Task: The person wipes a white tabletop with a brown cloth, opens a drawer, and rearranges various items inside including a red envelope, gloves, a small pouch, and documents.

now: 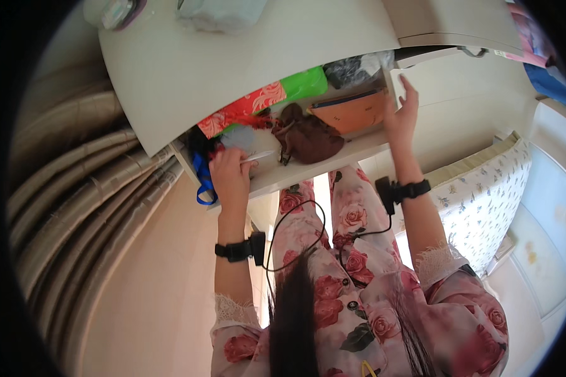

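Before me a white drawer [319, 166] stands pulled out under a white top. My left hand [232, 175] is over its left end, closed on a thin white object [258, 156] that points right. My right hand [402, 113] rests against the drawer's right side, fingers apart. Between the hands lie a dark brown cloth pouch [311, 140] and an orange booklet or folder [353, 112]. Behind them are a red patterned bag [245, 107], a green packet [306, 85] and clear plastic wrapping [353, 70]. A blue ribbon [203, 179] hangs near the drawer's left end.
A pale plastic package [221, 13] lies on the white tabletop [264, 52], with a container [118, 14] at its left corner. Brown curtains [75, 207] hang on the left. A floral-covered item [481, 198] stands at right. Black cables run from both wrist straps across my lap.
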{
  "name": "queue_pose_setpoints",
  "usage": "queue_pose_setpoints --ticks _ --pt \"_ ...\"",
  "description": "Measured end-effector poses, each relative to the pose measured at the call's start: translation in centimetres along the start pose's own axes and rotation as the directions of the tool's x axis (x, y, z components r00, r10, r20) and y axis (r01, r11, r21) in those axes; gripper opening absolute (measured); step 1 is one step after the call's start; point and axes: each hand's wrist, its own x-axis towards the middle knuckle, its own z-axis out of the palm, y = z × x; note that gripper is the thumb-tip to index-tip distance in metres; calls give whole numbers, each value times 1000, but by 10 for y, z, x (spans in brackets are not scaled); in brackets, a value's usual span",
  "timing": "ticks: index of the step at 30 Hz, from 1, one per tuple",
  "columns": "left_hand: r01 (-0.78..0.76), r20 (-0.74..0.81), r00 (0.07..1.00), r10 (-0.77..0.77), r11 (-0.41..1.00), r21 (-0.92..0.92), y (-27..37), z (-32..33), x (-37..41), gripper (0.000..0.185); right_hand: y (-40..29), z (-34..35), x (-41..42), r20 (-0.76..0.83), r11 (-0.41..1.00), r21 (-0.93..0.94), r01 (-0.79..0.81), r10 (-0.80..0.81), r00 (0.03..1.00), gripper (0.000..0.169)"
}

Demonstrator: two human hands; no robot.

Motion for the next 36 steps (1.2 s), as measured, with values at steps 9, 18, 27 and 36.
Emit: queue_pose_setpoints --ticks 9,18,27,36 --pt "-90 -1 995 102 863 -498 84 12 46 17 -50 14 10 450 875 -135 464 -363 816 25" --pt "-64 3 997 82 797 -601 139 33 99 13 -36 -13 26 279 785 -375 493 -412 868 24" --pt "-177 217 942 255 929 -325 204 51 111 26 -19 -65 44 468 938 -268 222 -75 881 41" --pt "-226 271 916 297 938 -263 241 65 113 34 -20 -85 45 453 998 -32 54 -33 891 47"
